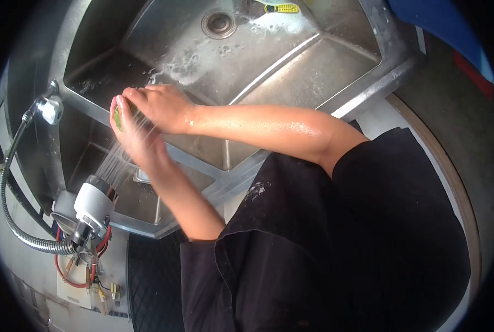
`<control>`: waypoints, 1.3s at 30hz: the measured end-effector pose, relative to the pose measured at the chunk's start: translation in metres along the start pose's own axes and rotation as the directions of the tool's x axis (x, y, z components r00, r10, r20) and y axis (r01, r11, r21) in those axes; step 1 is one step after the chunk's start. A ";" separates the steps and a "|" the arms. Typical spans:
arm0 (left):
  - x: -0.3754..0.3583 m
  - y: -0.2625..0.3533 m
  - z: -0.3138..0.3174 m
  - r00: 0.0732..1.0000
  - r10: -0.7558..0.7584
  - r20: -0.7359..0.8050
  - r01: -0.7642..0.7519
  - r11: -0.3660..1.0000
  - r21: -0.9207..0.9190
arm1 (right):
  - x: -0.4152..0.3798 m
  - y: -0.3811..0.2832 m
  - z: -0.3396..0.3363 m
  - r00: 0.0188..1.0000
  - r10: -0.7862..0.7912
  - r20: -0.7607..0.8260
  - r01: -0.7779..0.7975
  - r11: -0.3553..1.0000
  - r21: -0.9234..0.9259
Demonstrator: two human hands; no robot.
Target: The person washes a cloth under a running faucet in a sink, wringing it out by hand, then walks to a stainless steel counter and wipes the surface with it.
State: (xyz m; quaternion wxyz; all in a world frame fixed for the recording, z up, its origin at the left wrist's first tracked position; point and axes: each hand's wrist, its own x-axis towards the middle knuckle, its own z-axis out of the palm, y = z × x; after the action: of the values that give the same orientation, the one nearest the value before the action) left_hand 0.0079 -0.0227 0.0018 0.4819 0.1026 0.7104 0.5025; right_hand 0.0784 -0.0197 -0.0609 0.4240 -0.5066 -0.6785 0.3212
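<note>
Spray runs over both my hands above the sink. My left hand (139, 138) is upright on the left, its fingers around a small green item (118, 118), perhaps a scrubbing pad, mostly hidden by the hands. Against it presses my right hand (161, 109), with curled fingers partly over the left fingers; what its palm touches is hidden. Water comes from a white spray head (94, 202) below and left of the hands. Both forearms are bare and the right one looks wet.
Around the hands is a steel sink (346, 55) with a drain (219, 24), some suds and a yellow-handled tool (282, 8) at the far side. A metal hose (6, 205) curves along the left, near a tap valve (51, 110). Red cables (58, 260) hang at the lower left.
</note>
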 end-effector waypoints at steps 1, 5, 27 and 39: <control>0.011 0.003 -0.017 0.984 -0.074 0.164 0.079 0.997 -0.025 | 0.010 -0.010 -0.019 0.960 0.163 0.229 -0.176 0.984 0.037; 0.014 0.006 -0.028 0.709 -0.096 0.698 0.259 0.957 -0.132 | 0.024 -0.015 -0.024 0.705 0.261 0.659 -0.670 0.551 0.498; 0.002 -0.016 0.035 0.902 0.426 0.079 -0.423 0.829 0.367 | 0.004 -0.003 -0.015 0.900 0.351 0.259 -0.369 0.929 0.022; 0.019 0.015 -0.024 0.686 -0.035 0.726 0.218 0.963 -0.159 | 0.032 -0.021 -0.040 0.363 -0.079 0.928 -0.917 -0.204 0.342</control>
State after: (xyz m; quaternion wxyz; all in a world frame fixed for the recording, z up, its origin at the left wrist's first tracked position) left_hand -0.0256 -0.0181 0.0035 0.7629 0.1834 0.4073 0.4674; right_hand 0.1019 0.0057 -0.0174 0.1529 -0.1378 -0.0815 0.9752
